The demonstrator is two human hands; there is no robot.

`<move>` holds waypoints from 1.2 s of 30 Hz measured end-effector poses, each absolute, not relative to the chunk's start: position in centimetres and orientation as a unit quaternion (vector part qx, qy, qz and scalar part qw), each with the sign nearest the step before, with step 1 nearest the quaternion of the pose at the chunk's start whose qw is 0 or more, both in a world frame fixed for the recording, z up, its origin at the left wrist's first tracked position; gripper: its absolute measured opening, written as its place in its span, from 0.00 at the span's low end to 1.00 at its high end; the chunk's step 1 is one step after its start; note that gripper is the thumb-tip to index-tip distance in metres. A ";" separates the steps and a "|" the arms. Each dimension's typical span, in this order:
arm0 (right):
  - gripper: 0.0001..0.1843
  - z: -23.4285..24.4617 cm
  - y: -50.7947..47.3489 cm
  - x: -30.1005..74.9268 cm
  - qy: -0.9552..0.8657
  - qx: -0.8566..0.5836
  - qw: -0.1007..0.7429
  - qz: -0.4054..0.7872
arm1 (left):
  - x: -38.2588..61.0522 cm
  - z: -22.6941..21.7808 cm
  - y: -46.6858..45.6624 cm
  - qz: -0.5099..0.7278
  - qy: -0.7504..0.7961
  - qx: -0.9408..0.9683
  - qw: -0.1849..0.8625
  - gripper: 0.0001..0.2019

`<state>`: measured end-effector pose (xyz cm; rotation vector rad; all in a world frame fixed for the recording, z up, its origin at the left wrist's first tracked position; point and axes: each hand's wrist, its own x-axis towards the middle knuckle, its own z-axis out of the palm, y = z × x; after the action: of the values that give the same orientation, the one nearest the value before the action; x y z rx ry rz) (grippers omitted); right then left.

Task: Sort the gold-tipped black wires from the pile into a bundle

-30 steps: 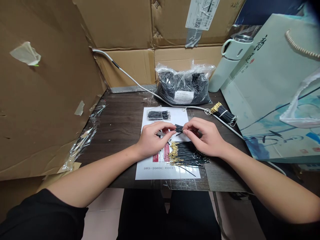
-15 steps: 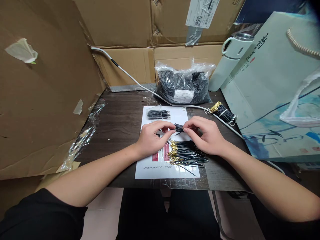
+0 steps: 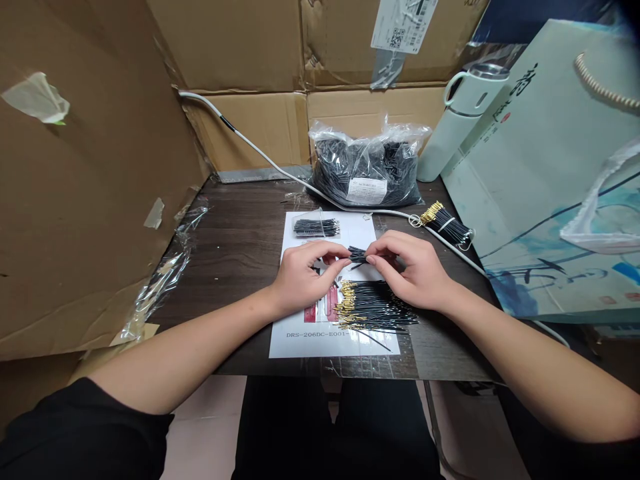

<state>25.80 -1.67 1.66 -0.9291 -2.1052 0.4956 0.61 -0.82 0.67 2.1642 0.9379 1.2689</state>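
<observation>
A small bunch of short black tubes (image 3: 357, 255) lies between my two hands, above the printed sheet (image 3: 285, 347). My left hand (image 3: 310, 275) pinches its left end between thumb and fingers. At the right end, my right hand (image 3: 407, 270) grips it in the same way. Just below the hands, a pile of black wires with gold tips (image 3: 370, 305) is spread over the sheet, partly under my right hand. Behind my left hand sits a clear tray of black pieces (image 3: 316, 228). My fingers hide part of the bunch.
A clear plastic bag full of black pieces (image 3: 367, 167) stands at the back. To its right are a pale green bottle (image 3: 453, 133) and a large paper bag (image 3: 545, 167). A tied wire bundle (image 3: 447, 223) lies beside a white cable (image 3: 265, 158). Cardboard walls (image 3: 90, 200) enclose the desk.
</observation>
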 end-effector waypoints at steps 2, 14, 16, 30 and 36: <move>0.04 1.7 -1.7 25.8 -0.826 -0.365 0.383 0.195 | 0.6 0.7 -0.8 0.458 0.343 0.788 0.229 0.03; 0.03 1.6 -1.7 25.9 -0.827 -0.365 0.383 0.190 | 0.7 0.7 -0.8 0.458 0.340 0.789 0.228 0.03; 0.03 1.6 -1.7 25.9 -0.827 -0.367 0.380 0.191 | 0.6 0.7 -0.7 0.457 0.341 0.790 0.227 0.03; 0.03 1.6 -1.7 25.9 -0.825 -0.367 0.379 0.200 | 0.6 0.6 -0.7 0.460 0.336 0.789 0.229 0.04; 0.03 1.5 -1.6 25.9 -0.824 -0.368 0.379 0.206 | 0.6 0.6 -0.8 0.460 0.336 0.791 0.224 0.04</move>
<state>25.95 -1.65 1.49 -0.9393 -2.1058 0.5268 0.61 -0.75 0.60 2.1832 0.9265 1.2683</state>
